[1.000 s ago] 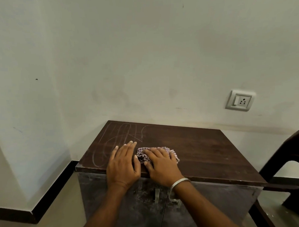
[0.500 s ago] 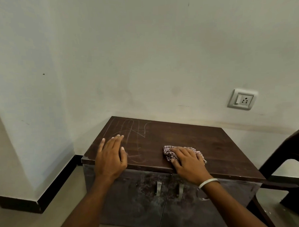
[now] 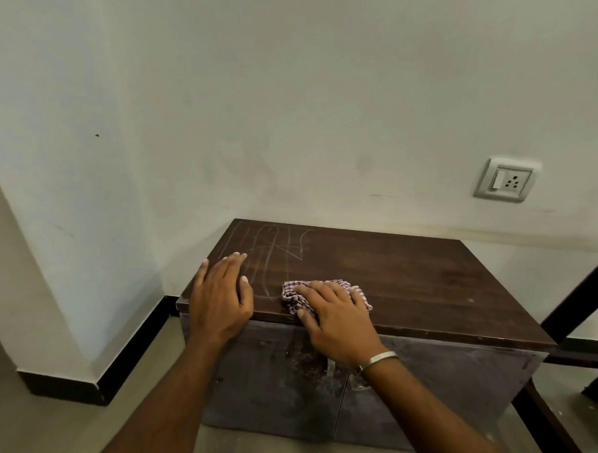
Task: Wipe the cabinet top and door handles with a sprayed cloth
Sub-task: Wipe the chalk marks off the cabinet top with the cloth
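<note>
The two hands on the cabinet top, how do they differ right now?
The left hand lies flat and bare on the cabinet top, fingers straight, near the left corner by the chalky scribbles. The right hand presses a checked cloth at the front edge, nearer the middle, and wears a metal bangle. Both rest palm-down on the top.

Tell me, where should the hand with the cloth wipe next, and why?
Probably slide the right hand and its checked cloth leftward and toward the wall, over the pale scribble marks on the cabinet top. Those marks lie just beside the cloth, unwiped, while the left hand rests flat, steadying.
</note>
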A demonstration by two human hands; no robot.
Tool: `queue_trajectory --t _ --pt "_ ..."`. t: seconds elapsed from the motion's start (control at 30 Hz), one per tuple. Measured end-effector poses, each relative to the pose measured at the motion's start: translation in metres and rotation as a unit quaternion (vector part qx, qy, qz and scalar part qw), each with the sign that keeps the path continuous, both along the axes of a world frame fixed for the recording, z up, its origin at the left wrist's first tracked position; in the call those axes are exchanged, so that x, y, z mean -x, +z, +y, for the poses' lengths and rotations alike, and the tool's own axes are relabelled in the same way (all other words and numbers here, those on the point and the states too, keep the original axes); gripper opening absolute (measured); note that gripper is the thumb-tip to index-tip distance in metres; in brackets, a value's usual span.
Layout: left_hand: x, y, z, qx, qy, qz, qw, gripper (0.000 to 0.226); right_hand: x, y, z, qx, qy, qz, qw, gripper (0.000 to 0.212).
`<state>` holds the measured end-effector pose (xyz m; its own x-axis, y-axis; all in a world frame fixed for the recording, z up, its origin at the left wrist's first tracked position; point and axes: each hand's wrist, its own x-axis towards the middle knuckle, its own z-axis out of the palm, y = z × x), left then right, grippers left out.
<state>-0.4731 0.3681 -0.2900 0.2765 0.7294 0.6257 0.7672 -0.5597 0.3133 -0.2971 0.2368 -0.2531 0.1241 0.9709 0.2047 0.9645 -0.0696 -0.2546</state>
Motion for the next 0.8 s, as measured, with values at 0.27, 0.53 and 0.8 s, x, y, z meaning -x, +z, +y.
queue_trajectory --t 0.27,0.53,0.8 --pt "0.017 -0.001 0.01 0.01 0.004 -0.019 1.0 0.048 -0.043 0.002 -0.031 0.021 -0.079 -0.01 0.997 0.048" --pt "0.017 -0.002 0.01 -0.002 0.013 -0.02 1.0 0.05 0.004 -0.002 -0.007 0.002 -0.05 0.008 0.999 0.047" --pt "0.016 -0.002 0.01 -0.003 0.022 -0.01 1.0 0.052 0.06 -0.003 0.027 -0.038 0.012 0.013 0.999 0.045"
